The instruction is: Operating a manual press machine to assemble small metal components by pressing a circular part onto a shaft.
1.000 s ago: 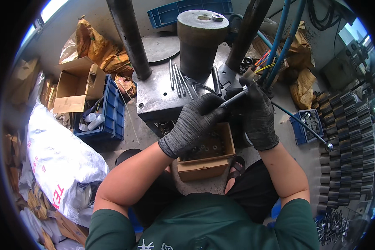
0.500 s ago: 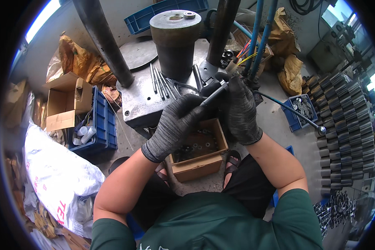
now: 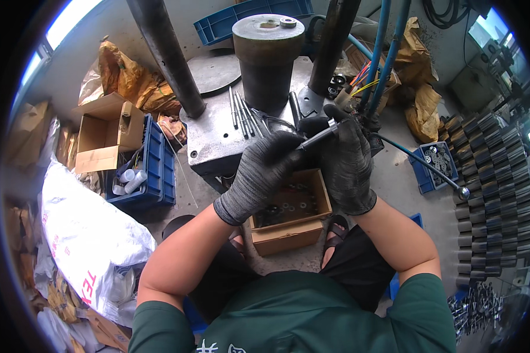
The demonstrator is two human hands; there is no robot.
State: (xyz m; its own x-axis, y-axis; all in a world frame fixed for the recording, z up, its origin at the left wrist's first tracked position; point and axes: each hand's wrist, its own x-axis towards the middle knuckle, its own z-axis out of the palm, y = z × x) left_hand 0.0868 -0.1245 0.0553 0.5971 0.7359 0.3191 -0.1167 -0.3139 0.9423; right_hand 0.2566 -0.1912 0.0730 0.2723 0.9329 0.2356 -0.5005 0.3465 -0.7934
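Observation:
Both of my hands wear grey knitted gloves with darker palms and fingers. A short, smooth metal rod (image 3: 319, 137) slants between them, its far end up and to the right. My left hand (image 3: 256, 173) is closed around the near end of this rod. At the other end, my right hand (image 3: 348, 170) has its fingers closed about the tip; the exact finger contact is partly hidden. Several slim metal rods (image 3: 245, 116) lie side by side on the steel machine table (image 3: 215, 135) just beyond. Below my hands, a cardboard box (image 3: 287, 236) holds small ring-shaped parts.
A thick steel cylinder (image 3: 267, 67) with a ring on top rises from the table between two dark columns (image 3: 169, 59). Left stand a blue crate (image 3: 159, 176) and a white sack (image 3: 88, 235). Right are a blue bin (image 3: 424, 176) of round parts, a ball-ended lever (image 3: 463, 193) and stacked metal cylinders (image 3: 494, 200).
The whole view has shifted, so the surroundings sit a little further right. Both hands keep the metal rod between them in nearly the same pose.

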